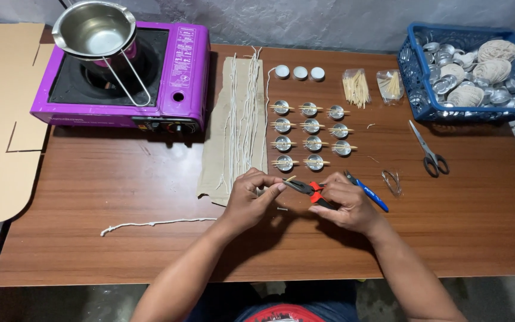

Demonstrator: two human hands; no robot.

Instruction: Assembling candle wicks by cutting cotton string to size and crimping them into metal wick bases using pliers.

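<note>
My right hand (347, 204) grips a pair of pliers (309, 188) with red and blue handles, its jaws pointing left. My left hand (251, 197) pinches a small piece at the plier tips, too small to identify. Both hands hover over the brown wooden table (120, 238) near its front middle. Just beyond them stand rows of small metal cups (312, 126) with sticks laid across their rims. A strip of cardboard (217, 137) with several white wicks (242, 113) lies to the left of the cups.
A purple portable stove (177, 77) carrying a steel pot (93, 30) sits back left. A blue basket (415, 89) of cups and string balls is back right. Scissors (429, 152), two bags of sticks (356, 88), a loose wick (150, 225) and flat cardboard (1, 119) also lie about.
</note>
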